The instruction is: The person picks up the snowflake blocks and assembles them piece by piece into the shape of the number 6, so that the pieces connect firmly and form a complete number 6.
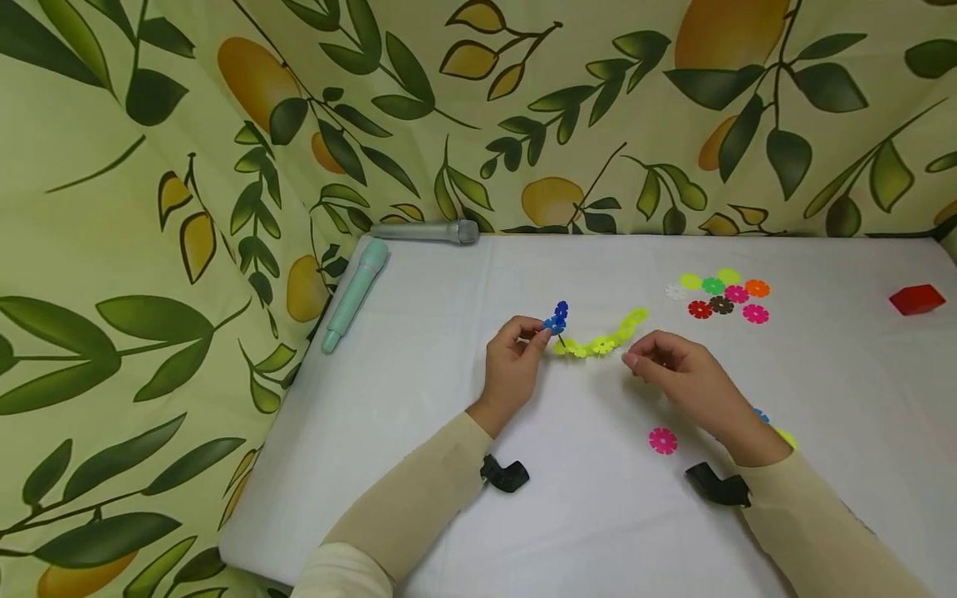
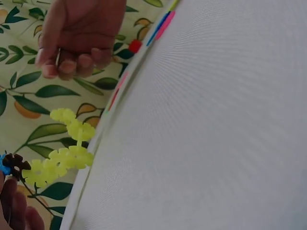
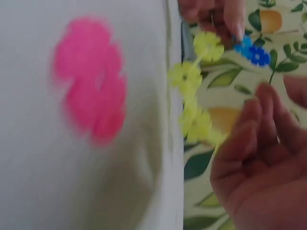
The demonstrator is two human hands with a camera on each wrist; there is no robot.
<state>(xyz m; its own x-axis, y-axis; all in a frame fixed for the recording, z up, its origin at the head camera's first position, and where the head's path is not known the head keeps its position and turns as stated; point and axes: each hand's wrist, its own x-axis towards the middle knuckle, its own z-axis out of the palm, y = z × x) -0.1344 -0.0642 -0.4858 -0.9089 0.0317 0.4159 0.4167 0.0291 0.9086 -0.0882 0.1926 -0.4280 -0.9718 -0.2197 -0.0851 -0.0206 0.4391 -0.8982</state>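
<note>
In the head view, my left hand (image 1: pixel 512 361) pinches the blue end of a chain of interlocking snowflake discs between thumb and fingers. A dark blue disc (image 1: pixel 561 309) sticks up above a light blue disc (image 1: pixel 552 325) there. Beside them in the left wrist view is a dark brown disc (image 2: pixel 16 166), followed by several yellow discs (image 2: pixel 60 163). The yellow run (image 1: pixel 601 345) curves off to the right, above the table. My right hand (image 1: pixel 691 382) hovers near its far end, fingers loosely bent and holding nothing; a gap separates it from the chain in the left wrist view.
Several loose discs (image 1: pixel 736 294) in mixed colours lie at the back right, with a red block (image 1: pixel 917 300) farther right. A pink disc (image 1: pixel 662 441) lies nearer. Two microphones, one silver (image 1: pixel 426 232) and one mint green (image 1: pixel 355 295), rest at the back left.
</note>
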